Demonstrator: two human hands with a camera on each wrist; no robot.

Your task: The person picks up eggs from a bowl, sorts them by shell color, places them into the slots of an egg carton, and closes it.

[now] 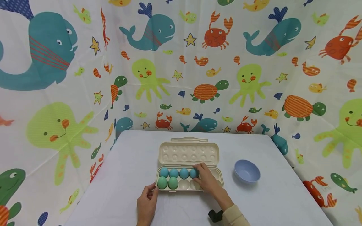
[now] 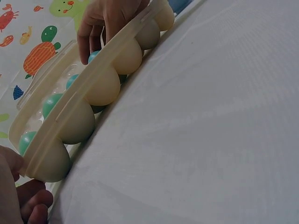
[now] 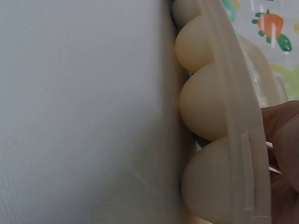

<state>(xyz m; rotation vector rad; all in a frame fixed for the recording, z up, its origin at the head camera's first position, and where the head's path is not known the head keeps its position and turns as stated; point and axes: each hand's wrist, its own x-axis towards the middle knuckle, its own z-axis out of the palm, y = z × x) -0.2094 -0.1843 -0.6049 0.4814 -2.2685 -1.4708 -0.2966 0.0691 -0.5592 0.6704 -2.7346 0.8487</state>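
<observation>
A cream plastic egg carton (image 1: 183,185) lies open on the table, its dimpled lid (image 1: 189,153) folded back on the far side. Three blue eggs (image 1: 173,173) sit in the back row from the left, and two green eggs (image 1: 162,182) fill the front row's left cups. At the fourth back cup, my right hand (image 1: 208,179) holds another blue egg (image 1: 193,173) with its fingertips. My left hand (image 1: 147,201) pinches the carton's front left corner; in the left wrist view the thumb lies on the rim, other fingers below. The right wrist view shows the cups' undersides (image 3: 205,100), the egg hidden.
A blue bowl (image 1: 247,179) stands right of the carton; no contents show in it. A small black object (image 1: 215,216) is beside the right sleeve (image 1: 234,216). White cloth (image 1: 127,157) covers the table, and a sea-animal print curtain (image 1: 169,84) hangs behind and at both sides.
</observation>
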